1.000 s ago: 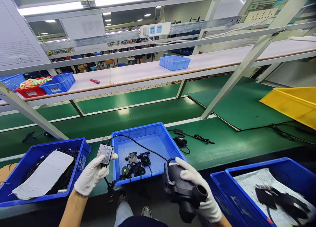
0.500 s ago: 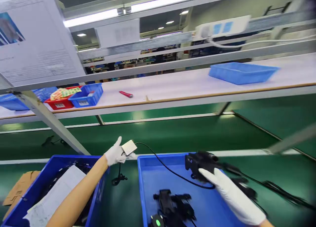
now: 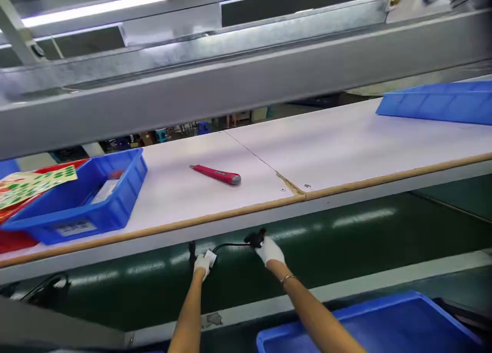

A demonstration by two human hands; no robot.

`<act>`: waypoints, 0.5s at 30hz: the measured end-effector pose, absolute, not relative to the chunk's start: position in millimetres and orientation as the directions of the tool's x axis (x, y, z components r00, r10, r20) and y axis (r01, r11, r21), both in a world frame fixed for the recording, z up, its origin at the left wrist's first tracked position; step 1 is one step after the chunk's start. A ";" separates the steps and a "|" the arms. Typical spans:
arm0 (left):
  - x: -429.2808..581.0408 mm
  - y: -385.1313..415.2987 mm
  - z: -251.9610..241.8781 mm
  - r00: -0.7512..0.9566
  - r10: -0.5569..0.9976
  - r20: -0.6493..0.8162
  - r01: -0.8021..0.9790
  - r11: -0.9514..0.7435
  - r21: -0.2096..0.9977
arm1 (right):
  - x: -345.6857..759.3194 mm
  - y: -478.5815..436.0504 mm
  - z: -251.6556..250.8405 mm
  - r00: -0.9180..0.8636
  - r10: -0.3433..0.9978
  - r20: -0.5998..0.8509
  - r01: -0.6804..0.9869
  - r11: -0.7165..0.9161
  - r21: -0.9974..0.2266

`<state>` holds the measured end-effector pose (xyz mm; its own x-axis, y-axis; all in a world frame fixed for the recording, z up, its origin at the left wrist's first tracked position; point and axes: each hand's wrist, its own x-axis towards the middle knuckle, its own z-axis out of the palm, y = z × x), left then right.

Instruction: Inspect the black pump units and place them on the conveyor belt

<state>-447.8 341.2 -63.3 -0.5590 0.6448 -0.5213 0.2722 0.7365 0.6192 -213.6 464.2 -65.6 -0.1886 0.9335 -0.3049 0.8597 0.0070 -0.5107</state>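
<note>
My left hand [image 3: 202, 265], in a white glove, reaches under the white shelf [image 3: 184, 189] and grips a small white square block [image 3: 210, 257]. A black cord [image 3: 231, 245] runs from the block across to my right hand [image 3: 270, 251]. That hand is gloved as well and closed around a dark bunched piece of the cord [image 3: 255, 239], whose exact shape is too small to make out. Both hands are over the dark green surface [image 3: 307, 266] beneath the shelf. A dark item [image 3: 191, 253] hangs or stands just behind my left hand.
On the shelf lie a red box cutter [image 3: 217, 174], a blue bin [image 3: 115, 204] beside a red bin [image 3: 17, 240], and a blue tray [image 3: 438, 104]. Another blue tray [image 3: 369, 322] is at the lower right. A grey metal beam [image 3: 230, 91] crosses above. Black cords [image 3: 46, 286] lie at far left.
My view has come nearer the shelf. Both hands have moved forward from the bins to beneath it, and my right hand has left the black devices over the blue tray.
</note>
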 end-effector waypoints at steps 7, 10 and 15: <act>-452.0 330.4 -67.8 -0.721 0.623 -0.304 0.440 0.750 0.494 | -231.1 455.6 -64.1 -0.342 0.853 -0.394 0.796 0.040 -0.605; -440.9 328.0 -39.0 -0.704 0.669 -0.239 0.462 0.687 0.561 | -175.9 453.9 -41.5 -0.383 0.834 -0.397 0.763 0.043 -0.645; -357.0 284.8 -3.1 -0.544 0.811 -0.216 0.391 0.472 0.790 | -35.8 381.0 -20.7 -0.301 0.824 -0.480 0.818 -0.036 -0.574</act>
